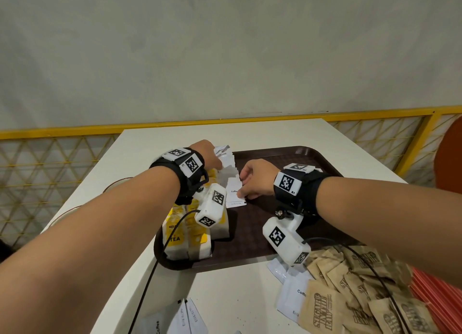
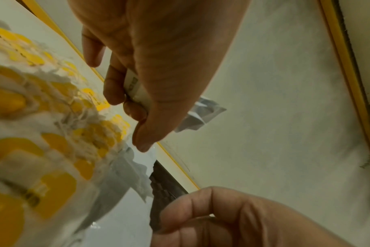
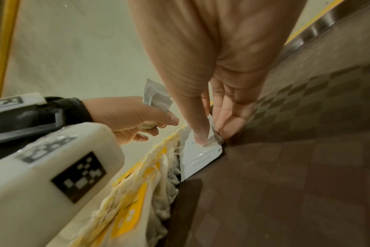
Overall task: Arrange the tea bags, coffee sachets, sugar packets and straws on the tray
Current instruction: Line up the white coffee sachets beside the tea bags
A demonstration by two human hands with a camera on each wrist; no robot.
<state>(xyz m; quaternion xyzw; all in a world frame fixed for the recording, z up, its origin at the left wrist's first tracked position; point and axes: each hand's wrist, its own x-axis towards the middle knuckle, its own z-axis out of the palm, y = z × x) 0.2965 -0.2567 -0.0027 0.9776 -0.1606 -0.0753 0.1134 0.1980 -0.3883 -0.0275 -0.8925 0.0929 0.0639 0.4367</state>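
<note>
Low in the frame, on my white table (image 1: 225,296), lie crinkled brown paper sugar packets (image 1: 350,298), flat white coffee sachets (image 1: 291,301) and red straws (image 1: 430,296). Mid-frame, the dark checkered tray (image 1: 287,158) carries yellow-and-white tea bags (image 1: 186,236) at its left. Beyond them, my right hand (image 1: 255,177) pinches the front of a fanned sachet row (image 1: 233,181); my left hand (image 1: 208,156) grips a glossy sachet bunch (image 1: 222,150).

Tray (image 1: 287,158) dark brown, checkered; tea bags (image 1: 185,238) white with yellow; coffee sachets (image 1: 233,186) white; sugar packets (image 1: 350,293) tan; straws (image 1: 435,298) red.
</note>
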